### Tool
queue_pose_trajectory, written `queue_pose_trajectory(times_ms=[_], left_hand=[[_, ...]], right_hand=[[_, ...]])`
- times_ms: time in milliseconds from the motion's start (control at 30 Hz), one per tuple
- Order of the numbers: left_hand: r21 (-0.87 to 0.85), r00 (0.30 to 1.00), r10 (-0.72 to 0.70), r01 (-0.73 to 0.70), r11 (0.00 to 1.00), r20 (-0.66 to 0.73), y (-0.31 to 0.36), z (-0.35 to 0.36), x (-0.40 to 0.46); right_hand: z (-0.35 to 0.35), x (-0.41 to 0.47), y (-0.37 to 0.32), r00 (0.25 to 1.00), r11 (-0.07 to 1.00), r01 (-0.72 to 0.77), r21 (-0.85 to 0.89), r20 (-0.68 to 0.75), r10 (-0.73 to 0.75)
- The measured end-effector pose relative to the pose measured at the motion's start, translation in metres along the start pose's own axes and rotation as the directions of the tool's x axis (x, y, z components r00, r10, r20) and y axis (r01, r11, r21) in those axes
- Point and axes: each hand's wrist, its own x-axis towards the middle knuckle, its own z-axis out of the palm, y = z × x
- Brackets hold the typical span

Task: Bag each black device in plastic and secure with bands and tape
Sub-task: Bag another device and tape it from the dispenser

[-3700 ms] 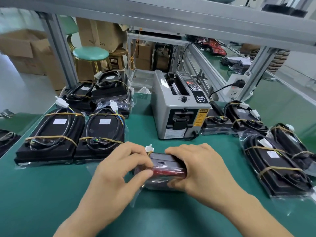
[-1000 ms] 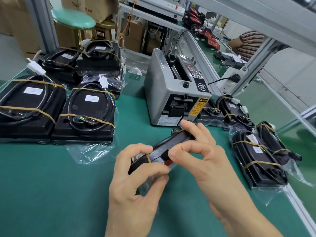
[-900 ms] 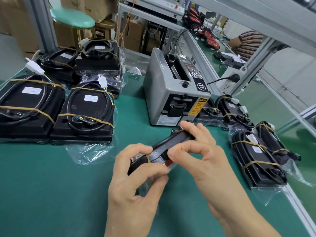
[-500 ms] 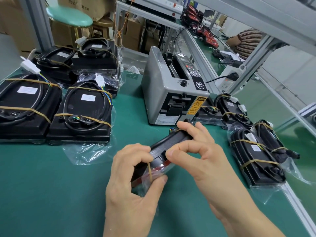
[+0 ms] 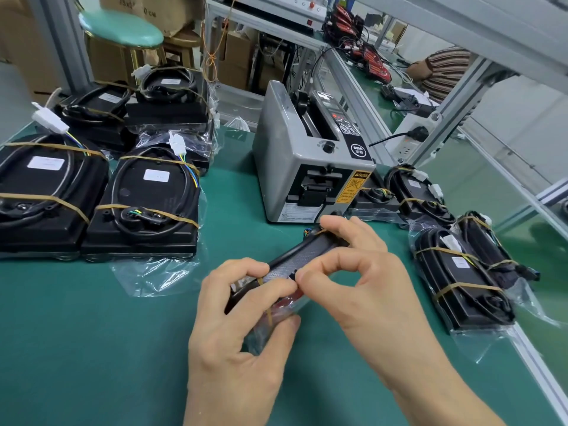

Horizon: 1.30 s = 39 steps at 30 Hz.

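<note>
two hands are meeting over the green bench mat (image 5: pixel 92 348) in the head view, just in front of the grey tape dispenser (image 5: pixel 307 167), which is serving as the landmark. the left hand (image 5: pixel 242 330) is curling round the near end of a black device (image 5: pixel 295 259), fingers over its top edge and thumb beneath, gripping it firmly. the right hand (image 5: pixel 362 281) is holding the far end with its fingers wrapped over the top, while its thumb and forefinger are pinching at the device's upper edge beside the left fingertips. the device is being held on edge, tilted, above the mat and not resting on it, with a yellow rubber band (image 5: pixel 268 302) crossing it near the left hand and clear plastic bag film (image 5: pixel 276 321) showing around its red underside.

to the left of the dispenser, banded black units (image 5: pixel 144 204) with coiled cables are lying flat in rows, some stacked further back. to the right of the dispenser, bagged units (image 5: pixel 461 281) are lying near the bench edge. behind the dispenser and to the left, a green stool (image 5: pixel 121 27) is standing beside cardboard boxes (image 5: pixel 172 7). further behind it on the right, a person in a striped shirt (image 5: pixel 442 69) is sitting at another bench.
</note>
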Motion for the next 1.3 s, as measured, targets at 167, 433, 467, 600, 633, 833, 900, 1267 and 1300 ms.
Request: queue_pose_trajectory(times_ms=[167, 433, 467, 600, 633, 833, 900, 1267, 1300], left_hand=[[0.064, 0.999, 0.038, -0.039, 0.997, 0.023, 0.002, -0.001, 0.001], [0.030, 0.998, 0.043, -0.045, 0.999, 0.039, 0.001, -0.001, 0.001], [0.017, 0.998, 0.043, -0.044, 0.999, 0.037, 0.001, -0.002, 0.001], [-0.003, 0.998, 0.060, -0.060, 0.998, 0.018, -0.003, -0.002, 0.003], [-0.004, 0.997, 0.071, -0.071, 0.997, 0.018, -0.004, -0.003, 0.004], [0.005, 0.991, 0.100, -0.101, 0.995, 0.084, -0.004, -0.006, 0.005], [0.034, 0.989, 0.092, -0.097, 0.995, 0.114, -0.004, -0.007, 0.008], [0.290, 0.982, 0.171, -0.186, 0.939, 0.078, -0.004, -0.003, 0.009], [0.287, 0.985, 0.157, -0.171, 0.943, 0.073, -0.006, -0.004, 0.001]], right_hand=[[-0.001, 0.000, -0.001, 1.000, 0.998, 0.018, -0.059, -0.020, -0.019], [-0.014, 0.008, 0.009, 0.991, 0.989, -0.023, 0.144, -0.125, 0.041], [-0.013, 0.007, 0.008, 0.991, 0.992, 0.006, 0.124, -0.131, 0.010], [0.001, 0.001, 0.006, 0.988, 0.993, 0.096, -0.061, -0.118, -0.103], [0.003, 0.000, 0.006, 0.986, 0.991, 0.106, -0.080, -0.123, -0.115], [-0.005, 0.006, 0.020, 0.990, 0.990, 0.096, 0.107, -0.112, -0.084], [-0.004, 0.008, 0.020, 0.988, 0.986, 0.133, 0.098, -0.089, -0.124], [-0.003, 0.000, 0.041, 0.972, 0.936, -0.013, 0.352, -0.217, 0.095], [-0.001, -0.005, 0.040, 0.989, 0.900, -0.115, 0.421, -0.039, 0.144]])
